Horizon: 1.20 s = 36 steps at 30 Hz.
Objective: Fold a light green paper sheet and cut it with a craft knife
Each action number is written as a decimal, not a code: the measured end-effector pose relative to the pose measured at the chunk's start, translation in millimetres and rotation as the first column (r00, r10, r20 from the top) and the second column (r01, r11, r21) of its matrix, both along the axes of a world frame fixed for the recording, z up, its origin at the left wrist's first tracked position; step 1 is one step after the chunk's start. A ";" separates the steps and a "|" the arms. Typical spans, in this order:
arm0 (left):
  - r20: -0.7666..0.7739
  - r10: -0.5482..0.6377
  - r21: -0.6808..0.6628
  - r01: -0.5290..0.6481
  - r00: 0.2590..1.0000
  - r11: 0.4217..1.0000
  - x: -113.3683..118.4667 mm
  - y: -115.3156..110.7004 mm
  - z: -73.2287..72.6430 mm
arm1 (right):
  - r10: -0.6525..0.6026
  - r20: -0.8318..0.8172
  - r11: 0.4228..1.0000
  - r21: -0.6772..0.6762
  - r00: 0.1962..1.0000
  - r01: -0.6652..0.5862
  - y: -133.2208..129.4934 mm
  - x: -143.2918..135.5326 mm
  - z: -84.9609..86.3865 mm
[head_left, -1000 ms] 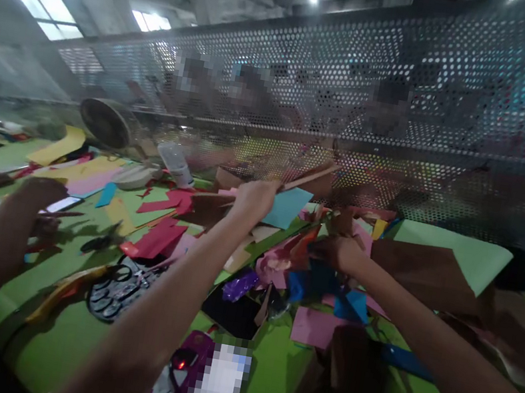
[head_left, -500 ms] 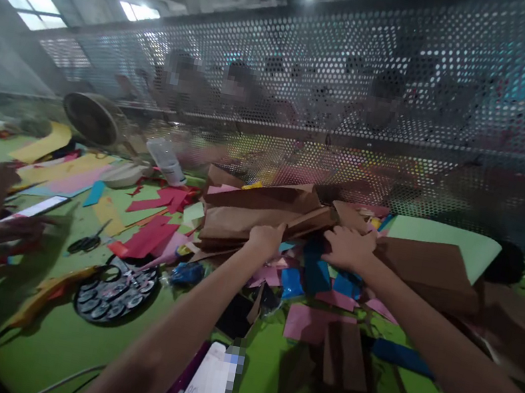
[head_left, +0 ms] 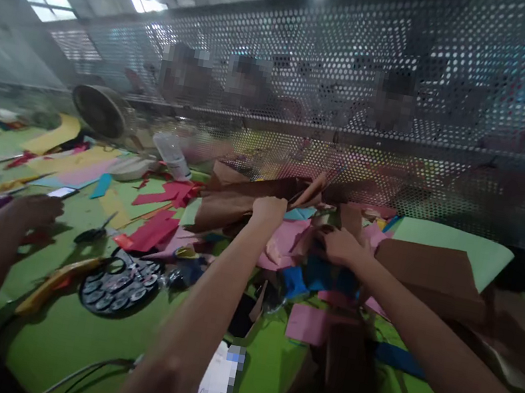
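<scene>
Gripping brown paper (head_left: 227,209), the left hand (head_left: 269,210) neighbours the right hand (head_left: 342,246), whose grip's unclear; bottle label (head_left: 176,159) unreadable.

— How is the brown paper (head_left: 222,210) lying?
— It is lying slantwise toward the far side of the green table (head_left: 263,366); it is showing folds and creases; a narrow piece is leaning up at its right end.
— And the pink paper (head_left: 288,241)?
— It is lying wrinkled, just to the right; some blue scraps (head_left: 295,282) are lying bent, nearer to us.
</scene>
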State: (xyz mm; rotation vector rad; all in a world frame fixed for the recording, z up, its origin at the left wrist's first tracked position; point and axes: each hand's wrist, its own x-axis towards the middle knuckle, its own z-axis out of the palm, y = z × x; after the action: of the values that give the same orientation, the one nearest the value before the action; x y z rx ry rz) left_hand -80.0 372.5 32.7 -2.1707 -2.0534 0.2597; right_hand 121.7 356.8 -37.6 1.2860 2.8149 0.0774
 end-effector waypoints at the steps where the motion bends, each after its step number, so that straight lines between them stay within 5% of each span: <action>1: 0.002 0.001 0.003 -0.001 1.000 1.000 -2.0 1.7 6.7 | -0.005 -0.006 1.000 0.000 1.000 0.005 0.2 4.4 1.2; 13: 0.005 0.093 0.047 -0.093 0.996 0.995 -47.0 17.4 69.1 | -0.129 -0.033 0.992 -0.003 0.991 0.129 -5.7 36.8 7.5; 19: -0.007 0.078 0.132 -0.076 0.997 0.988 -48.5 16.8 100.9 | -0.178 -0.156 0.975 0.107 0.972 0.196 12.5 10.7 13.1; 28: -0.131 -0.002 0.197 0.028 0.991 0.980 -34.4 -0.2 142.6 | -0.259 -0.124 0.963 0.050 0.958 0.266 48.4 -33.8 -20.7; 36: -0.131 -0.041 0.284 0.077 0.991 0.956 -28.2 -9.6 160.8 | -0.422 -0.151 0.898 0.067 0.894 0.435 56.5 -18.4 8.4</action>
State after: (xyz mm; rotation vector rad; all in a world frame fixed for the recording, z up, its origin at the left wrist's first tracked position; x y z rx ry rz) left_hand -108.3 362.9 193.4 -1.9829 -1.8267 0.0787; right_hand 103.3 413.3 -29.2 1.9731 2.5767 0.1190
